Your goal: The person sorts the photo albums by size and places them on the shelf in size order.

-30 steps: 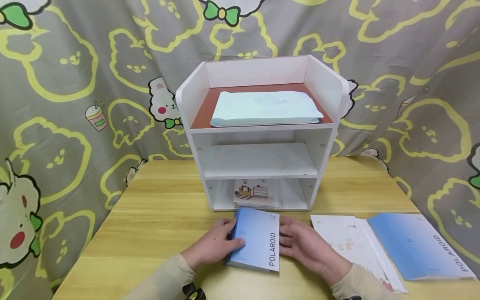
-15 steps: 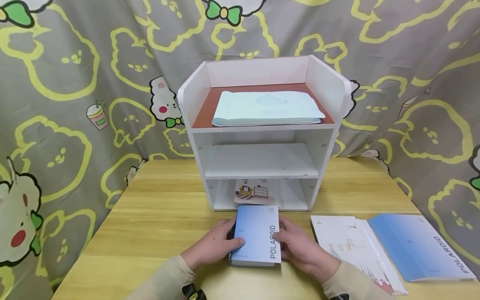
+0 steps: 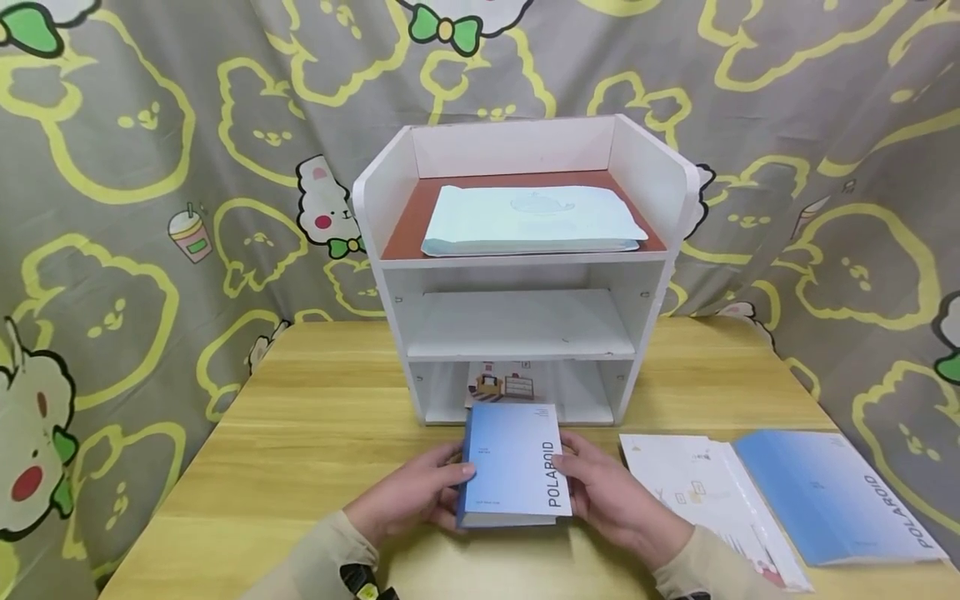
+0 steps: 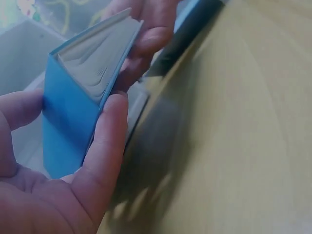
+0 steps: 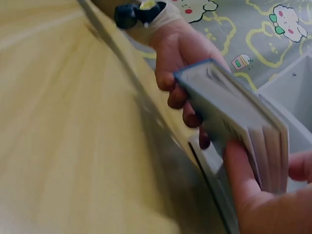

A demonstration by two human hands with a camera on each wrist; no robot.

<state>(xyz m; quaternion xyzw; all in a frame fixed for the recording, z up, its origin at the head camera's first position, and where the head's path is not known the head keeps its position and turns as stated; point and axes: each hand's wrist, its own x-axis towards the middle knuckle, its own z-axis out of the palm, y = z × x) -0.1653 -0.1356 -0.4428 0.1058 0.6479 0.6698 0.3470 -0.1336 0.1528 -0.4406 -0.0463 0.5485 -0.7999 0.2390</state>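
Observation:
A blue-to-white photo album (image 3: 513, 458) marked POLAROID is held between both hands, in front of the shelf. My left hand (image 3: 411, 496) grips its spine side, thumb on the cover and fingers beneath. On the opposite edge my right hand (image 3: 618, 500) pinches it, thumb over the cover by the lettering. The left wrist view shows the album (image 4: 73, 117) raised off the table, its shadow cast below. Page edges of the album (image 5: 273, 156) show slightly fanned near the right thumb in the right wrist view.
A white shelf unit (image 3: 517, 325) stands behind, a pale blue packet (image 3: 532, 218) on its top and an illustrated packet (image 3: 510, 382) in its lowest compartment. Right of the hands lie a white printed packet (image 3: 705, 492) and a second POLAROID album (image 3: 832, 492) on the wooden table (image 3: 300, 450).
The album has risen and shifted slightly away from the person, its front edge now tipped up more. My right hand has gone from beside its edge to gripping it; the left thumb slid towards the spine.

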